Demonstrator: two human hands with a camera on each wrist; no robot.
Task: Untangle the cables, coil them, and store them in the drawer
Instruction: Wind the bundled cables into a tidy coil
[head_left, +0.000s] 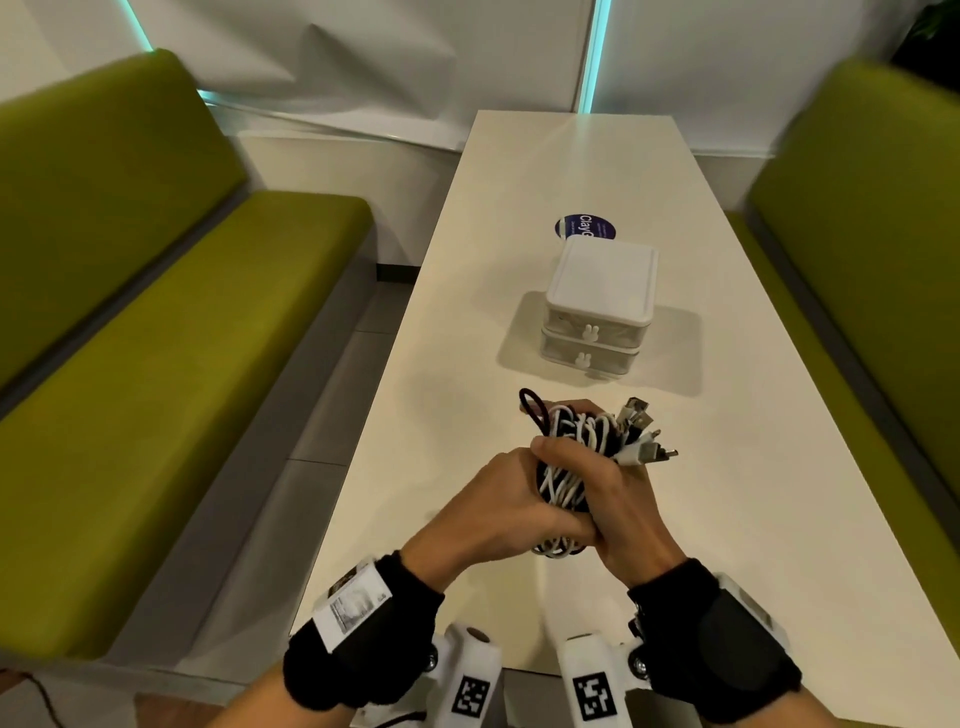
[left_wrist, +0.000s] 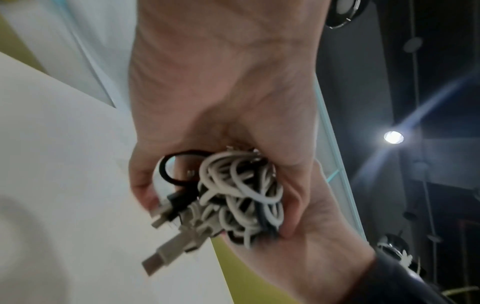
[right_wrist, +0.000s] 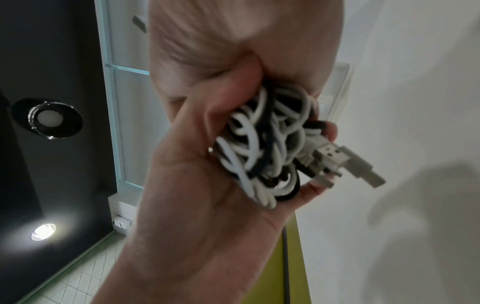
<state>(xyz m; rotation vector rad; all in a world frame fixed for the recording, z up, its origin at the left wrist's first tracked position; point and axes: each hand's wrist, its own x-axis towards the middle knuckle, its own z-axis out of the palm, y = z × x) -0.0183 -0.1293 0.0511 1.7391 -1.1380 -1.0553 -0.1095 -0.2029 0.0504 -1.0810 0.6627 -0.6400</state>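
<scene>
Gripping from both sides, I have one tangled bundle of cables (head_left: 569, 457) wedged between my two hands above the near end of the table (head_left: 467, 291). My left hand (head_left: 498, 506) wraps its fingers (left_wrist: 140, 185) around the far side of the bundle, thumb pressed over the top. My right hand (head_left: 618, 499) closes on the other side, and its fingers (right_wrist: 311, 190) curl under the loops so that the white and black strands bulge out between my palms. Both grips are tight, nothing slack in either fist.

A bunch of USB plugs (head_left: 644, 431) pokes out past my right fingertips, pointing away and to the right. One black loop (head_left: 535, 408) sticks up beyond my left fingertips. More white loops hang out below the heels of my palms.

Farther out from my fingers, slightly right, stands the small white drawer unit (head_left: 597, 306), two drawers stacked, both closed, each with a little white knob facing me. Just behind it lies a dark round sticker (head_left: 582, 227). Green benches (head_left: 156, 312) flank the table on both sides of my hands.
</scene>
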